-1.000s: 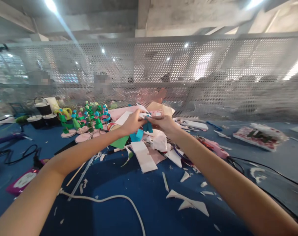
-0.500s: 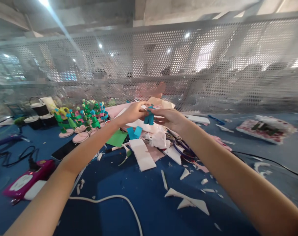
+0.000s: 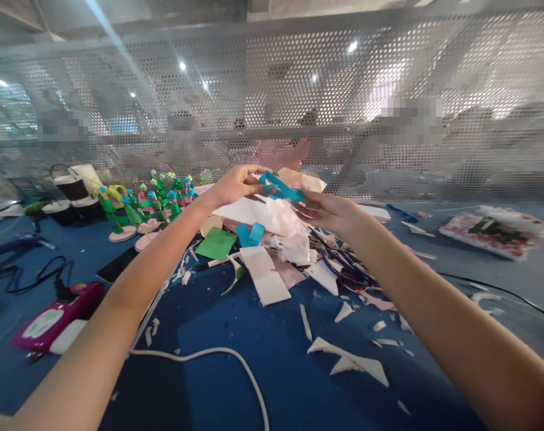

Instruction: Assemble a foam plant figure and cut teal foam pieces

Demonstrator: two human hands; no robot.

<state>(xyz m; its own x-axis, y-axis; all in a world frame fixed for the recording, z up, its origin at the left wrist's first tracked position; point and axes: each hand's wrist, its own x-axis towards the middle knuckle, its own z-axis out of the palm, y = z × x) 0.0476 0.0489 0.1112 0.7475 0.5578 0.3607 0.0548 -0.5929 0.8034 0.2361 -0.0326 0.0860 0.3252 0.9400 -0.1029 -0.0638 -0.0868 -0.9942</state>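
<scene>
A curled blue paper strip (image 3: 281,189) is stretched between my two hands, above a heap of paper. My left hand (image 3: 241,183) pinches its left end, and my right hand (image 3: 323,208) grips the other end between thumb and fingers. Below them lie more blue paper pieces (image 3: 249,234), a green paper square (image 3: 216,243) and a folded white paper piece (image 3: 265,275). Crumpled white paper (image 3: 295,248) sits just under my right hand.
Small paper flowers on pink round bases (image 3: 123,233) stand at the left. A magenta power strip (image 3: 60,317) and a white cable (image 3: 200,357) lie nearer. White scraps (image 3: 350,361) are scattered at front right. A perforated metal screen (image 3: 281,108) rises behind the table.
The blue strip was bunched and hanging down between my fingers; now it is drawn out sideways into a curl. My hands have moved a little apart and the view has tilted slightly down.
</scene>
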